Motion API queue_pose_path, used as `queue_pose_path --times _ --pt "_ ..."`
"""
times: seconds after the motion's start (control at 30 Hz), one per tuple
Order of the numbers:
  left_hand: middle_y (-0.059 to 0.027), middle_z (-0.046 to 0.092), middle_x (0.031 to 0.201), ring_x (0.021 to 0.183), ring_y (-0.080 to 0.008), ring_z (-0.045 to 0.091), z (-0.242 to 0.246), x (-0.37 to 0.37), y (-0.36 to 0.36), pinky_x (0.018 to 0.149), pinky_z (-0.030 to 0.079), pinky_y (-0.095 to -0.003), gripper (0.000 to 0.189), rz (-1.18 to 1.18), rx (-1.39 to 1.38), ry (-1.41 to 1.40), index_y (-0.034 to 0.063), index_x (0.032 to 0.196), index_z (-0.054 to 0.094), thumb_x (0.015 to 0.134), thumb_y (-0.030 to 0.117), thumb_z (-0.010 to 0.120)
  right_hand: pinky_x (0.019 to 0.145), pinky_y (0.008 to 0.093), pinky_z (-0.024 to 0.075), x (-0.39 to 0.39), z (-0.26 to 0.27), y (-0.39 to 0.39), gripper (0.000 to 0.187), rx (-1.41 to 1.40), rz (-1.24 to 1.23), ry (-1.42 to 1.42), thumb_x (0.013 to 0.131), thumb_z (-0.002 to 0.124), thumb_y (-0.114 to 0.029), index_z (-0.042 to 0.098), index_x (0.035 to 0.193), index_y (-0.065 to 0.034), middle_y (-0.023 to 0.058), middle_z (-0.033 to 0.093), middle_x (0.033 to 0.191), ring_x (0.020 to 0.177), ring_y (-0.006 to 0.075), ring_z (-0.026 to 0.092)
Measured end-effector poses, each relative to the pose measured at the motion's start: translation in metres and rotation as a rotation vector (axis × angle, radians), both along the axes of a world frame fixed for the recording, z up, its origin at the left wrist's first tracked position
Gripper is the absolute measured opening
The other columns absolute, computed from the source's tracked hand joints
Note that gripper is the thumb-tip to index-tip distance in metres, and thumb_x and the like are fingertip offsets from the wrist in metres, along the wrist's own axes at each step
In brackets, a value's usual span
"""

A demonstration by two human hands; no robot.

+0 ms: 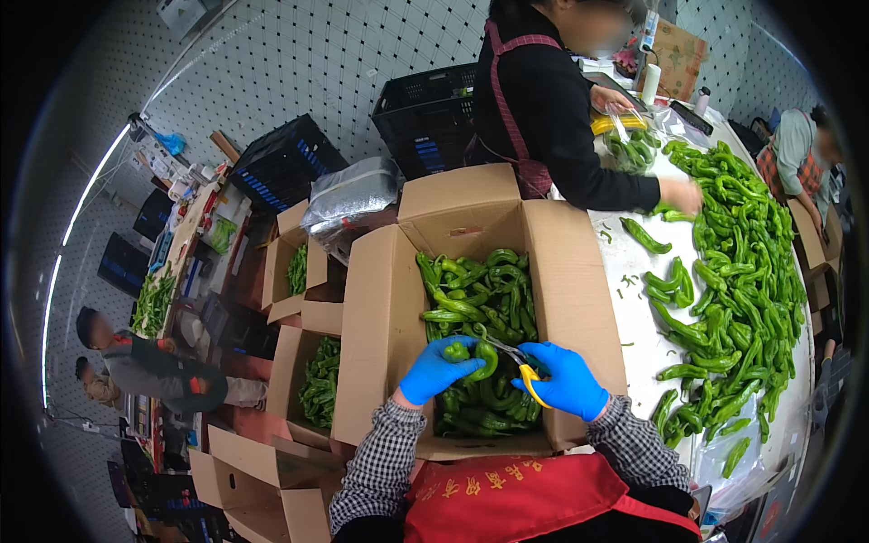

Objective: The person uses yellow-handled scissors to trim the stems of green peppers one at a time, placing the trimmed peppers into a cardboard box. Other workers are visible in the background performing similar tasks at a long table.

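Observation:
My left hand [438, 370], in a blue glove, holds a curled green pepper [485, 361] above the open cardboard box [370, 339] in front of me. My right hand [567, 380], gloved in blue too, grips yellow-handled scissors [529, 380]. The metal blades point left, near the stem end of the held pepper. Below both hands, many long green peppers [502, 298] fill the box. To the right, a large heap of green peppers [740, 271] lies on the white table [614, 326], with a few loose ones and cut stem bits nearer the box.
A co-worker [543, 122] in a dark top stands beyond the box, one hand at the heap, near a plastic bag of peppers [631, 146]. More cardboard boxes [285, 380] stand at left, and black crates [424, 122] behind. Other people are farther off on both sides.

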State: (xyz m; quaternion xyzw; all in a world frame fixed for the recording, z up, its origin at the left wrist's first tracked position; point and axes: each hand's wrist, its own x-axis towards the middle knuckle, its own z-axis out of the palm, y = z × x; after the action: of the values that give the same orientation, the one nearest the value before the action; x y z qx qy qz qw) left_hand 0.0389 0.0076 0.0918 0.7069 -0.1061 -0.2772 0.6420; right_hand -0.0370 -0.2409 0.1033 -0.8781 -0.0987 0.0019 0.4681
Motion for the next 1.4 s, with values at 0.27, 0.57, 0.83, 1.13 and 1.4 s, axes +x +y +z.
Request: queue_pose_path --times 0.27,0.57,0.83,1.13,1.4 --pt "-0.0087 0.068 0.109 0.1 -0.0167 0.064 -0.003 0.002 -0.004 0.092 0.051 -0.031 0.036 0.075 -0.14 0.039 -0.0014 0.122 0.061 0.089 0.008 0.068 0.058 0.0358 0.0513 0.0 0.002 0.008 0.034 0.094 -0.093 0.037 0.084 0.078 -0.023 0.064 0.111 -0.0057 0.0163 0.068 0.082 0.066 0.0294 0.067" --pt "-0.0139 0.058 0.125 0.118 -0.0251 0.056 -0.03 0.024 0.001 0.101 0.048 -0.0401 0.041 0.536 -0.969 0.428 0.0023 0.137 0.051 0.099 0.017 0.057 0.063 0.0258 0.0545 -0.022 -0.018 0.029 0.026 0.868 0.064 0.602 0.095 0.068 -0.018 0.061 0.116 -0.0051 0.0052 0.067 0.086 0.071 0.0119 0.065" --pt "-0.0115 0.061 0.116 0.108 -0.0237 0.058 0.001 0.024 -0.007 0.096 0.048 -0.04 0.038 0.619 -1.129 0.318 0.0047 0.135 0.051 0.101 0.02 0.054 0.067 0.0246 0.0528 -0.031 -0.034 0.047 0.033 0.937 0.059 0.792 0.098 0.063 -0.026 0.058 0.12 -0.0023 0.0066 0.068 0.087 0.073 0.011 0.064" --pt "-0.0116 0.061 0.114 0.108 -0.0236 0.058 0.006 0.007 -0.021 0.099 0.046 -0.0398 0.038 0.598 -1.18 0.334 0.0047 0.136 0.05 0.1 0.019 0.055 0.054 0.0229 0.0466 -0.023 -0.029 0.052 0.025 0.986 -0.096 0.627 0.094 0.068 -0.02 0.061 0.112 -0.0051 -0.0001 0.061 0.077 0.061 0.0075 0.057" --pt "-0.0127 0.062 0.111 0.106 -0.0242 0.059 0.005 0.004 -0.022 0.099 0.046 -0.0413 0.039 0.518 -1.233 0.368 0.0047 0.134 0.05 0.099 0.02 0.056 0.052 0.0244 0.0461 -0.021 -0.014 0.042 0.022 0.844 -0.15 0.645 0.097 0.064 -0.023 0.061 0.106 -0.0032 0.0036 0.061 0.071 0.055 0.0113 0.056"
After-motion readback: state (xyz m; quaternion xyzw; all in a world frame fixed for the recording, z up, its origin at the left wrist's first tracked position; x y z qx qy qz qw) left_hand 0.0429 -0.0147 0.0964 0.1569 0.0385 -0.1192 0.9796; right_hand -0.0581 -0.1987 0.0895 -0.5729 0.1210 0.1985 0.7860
